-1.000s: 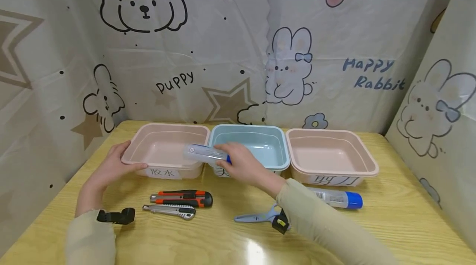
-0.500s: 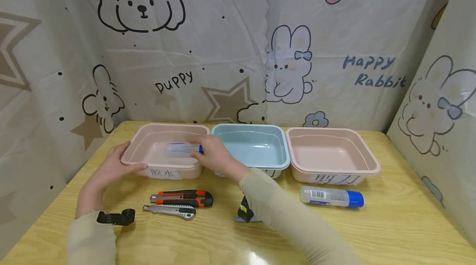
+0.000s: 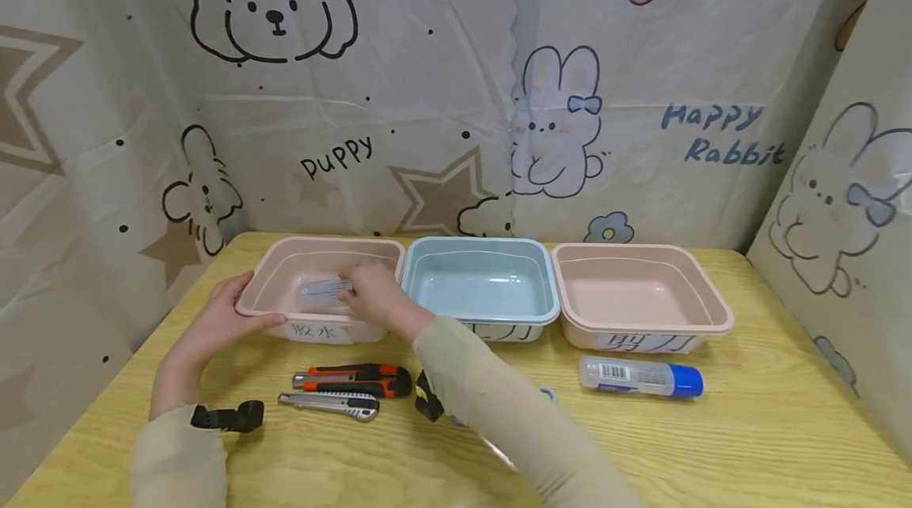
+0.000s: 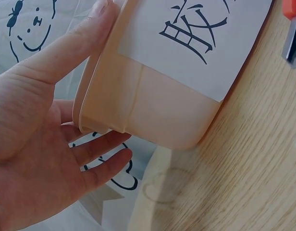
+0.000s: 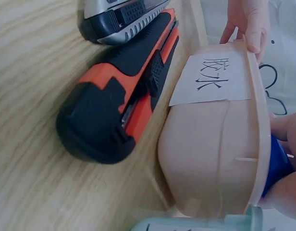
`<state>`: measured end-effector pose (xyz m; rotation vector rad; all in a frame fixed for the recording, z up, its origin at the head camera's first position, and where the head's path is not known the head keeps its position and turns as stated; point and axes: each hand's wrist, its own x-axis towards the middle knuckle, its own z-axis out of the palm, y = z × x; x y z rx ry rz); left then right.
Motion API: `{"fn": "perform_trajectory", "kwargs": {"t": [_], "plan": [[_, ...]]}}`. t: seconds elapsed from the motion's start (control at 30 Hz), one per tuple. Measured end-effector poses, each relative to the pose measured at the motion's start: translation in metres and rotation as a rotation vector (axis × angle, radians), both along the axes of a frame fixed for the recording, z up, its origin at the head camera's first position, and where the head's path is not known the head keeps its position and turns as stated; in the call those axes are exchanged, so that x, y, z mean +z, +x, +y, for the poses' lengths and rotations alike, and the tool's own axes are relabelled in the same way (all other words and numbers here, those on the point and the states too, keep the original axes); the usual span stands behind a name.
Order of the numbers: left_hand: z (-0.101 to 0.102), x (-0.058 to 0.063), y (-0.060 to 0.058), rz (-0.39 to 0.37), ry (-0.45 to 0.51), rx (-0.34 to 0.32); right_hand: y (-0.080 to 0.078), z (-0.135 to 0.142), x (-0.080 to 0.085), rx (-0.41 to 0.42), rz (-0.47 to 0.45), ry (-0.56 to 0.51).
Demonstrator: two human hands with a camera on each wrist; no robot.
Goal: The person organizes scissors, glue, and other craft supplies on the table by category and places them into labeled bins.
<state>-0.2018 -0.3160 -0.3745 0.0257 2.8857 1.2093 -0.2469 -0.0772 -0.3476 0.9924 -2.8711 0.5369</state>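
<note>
In the head view my left hand [image 3: 217, 326] holds the front left corner of the left pink bin [image 3: 370, 331]. Its thumb lies on the front rim, with the fingers at the side. The left wrist view shows index and middle fingertips hidden behind the rim, the other two fingers [image 4: 109, 168] fairly straight. Inside that bin, low down, my right hand [image 3: 374, 292] grips a clear glue bottle [image 3: 321, 293] by its blue end. The blue cap [image 5: 277, 166] shows between the fingers behind the rim in the right wrist view; the bottle's body is hidden there.
A light blue bin [image 3: 480, 286] and another pink bin [image 3: 641, 294] stand to the right. In front lie an orange-black utility knife [image 3: 395, 381], a silver utility knife [image 3: 356, 407] and another glue bottle [image 3: 641, 376]. Blue scissors [image 3: 547, 393] are mostly hidden under the right sleeve.
The right hand has carried the glue bottle leftward from above the blue bin and lowered it into the left pink bin. The left hand stays at the bin's corner.
</note>
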Motion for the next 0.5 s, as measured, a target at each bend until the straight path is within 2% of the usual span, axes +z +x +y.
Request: {"fn": "perform_trajectory", "kwargs": {"t": [0.23,0.5], "plan": [[-0.0011,-0.0015,-0.0009,-0.007,-0.007,0.006,-0.0040,-0.0081,-0.0088,-0.023,0.007,0.132],[0.0000,-0.0015,-0.0022,-0.013,-0.013,0.019,-0.0053,-0.0098,-0.0094,-0.102,-0.077,0.110]]}}
